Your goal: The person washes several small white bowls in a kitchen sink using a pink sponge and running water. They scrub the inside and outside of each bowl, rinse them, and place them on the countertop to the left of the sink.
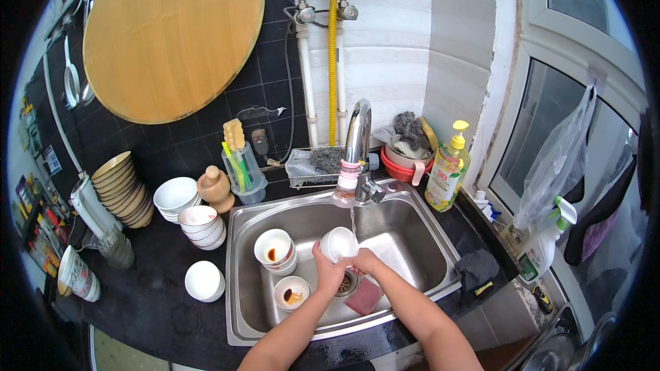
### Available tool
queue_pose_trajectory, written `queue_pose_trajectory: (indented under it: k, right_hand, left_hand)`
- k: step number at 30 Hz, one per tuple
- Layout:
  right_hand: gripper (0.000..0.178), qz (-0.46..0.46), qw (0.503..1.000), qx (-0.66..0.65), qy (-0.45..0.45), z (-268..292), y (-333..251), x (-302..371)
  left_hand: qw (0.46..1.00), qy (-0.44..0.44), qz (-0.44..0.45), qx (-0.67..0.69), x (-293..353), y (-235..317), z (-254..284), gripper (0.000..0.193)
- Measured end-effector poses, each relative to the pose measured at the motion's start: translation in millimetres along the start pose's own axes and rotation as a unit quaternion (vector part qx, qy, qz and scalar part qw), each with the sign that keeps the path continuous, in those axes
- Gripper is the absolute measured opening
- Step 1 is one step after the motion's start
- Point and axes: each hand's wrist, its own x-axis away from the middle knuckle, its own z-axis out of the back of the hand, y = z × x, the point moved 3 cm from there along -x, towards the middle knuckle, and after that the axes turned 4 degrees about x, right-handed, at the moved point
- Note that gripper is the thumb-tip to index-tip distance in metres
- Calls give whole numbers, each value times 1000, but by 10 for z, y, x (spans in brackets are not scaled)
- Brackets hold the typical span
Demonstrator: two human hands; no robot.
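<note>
Over the sink [237, 233], a white bowl [338, 242] is tilted under a thin stream of water from the faucet [358, 130]. My left hand [330, 272] grips the bowl's left side, thumb along its outside. My right hand [366, 262] is closed at its lower right edge; part of the fingers is hidden. Left of my hands in the basin stands a short stack of bowls [273, 246], the top one with brown residue. Nearer to me, another bowl [292, 293] holds brown and yellowish remains. A reddish-pink cloth or sponge [364, 297] lies beside the drain [347, 283].
Left on the dark counter [151, 282] are a white bowl [204, 281], bowl stacks [201, 225], a wooden mortar [216, 189] and a brush holder [246, 178]. A yellow soap bottle [447, 170] and red basin [404, 165] stand back right; a dark cloth [476, 269] lies right.
</note>
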Motion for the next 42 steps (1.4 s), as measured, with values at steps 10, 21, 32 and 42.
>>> queue_pose_trajectory:
  k: [10, 21, 32, 42]
  right_hand:
    - [51, 7, 999, 49, 17, 176, -258, 269]
    - [32, -97, 991, -28, -84, 147, -268, 263]
    - [35, 269, 933, 195, 137, 356, -775, 560]
    - [42, 59, 995, 75, 11, 402, -495, 439]
  left_hand:
    - [995, 17, -91, -47, -4, -124, 40, 62]
    - [992, -42, 66, 99, -25, -171, 24, 62]
    - [892, -238, 355, 151, 84, -125, -3, 58]
    - [963, -120, 177, 167, -153, -468, 123, 60]
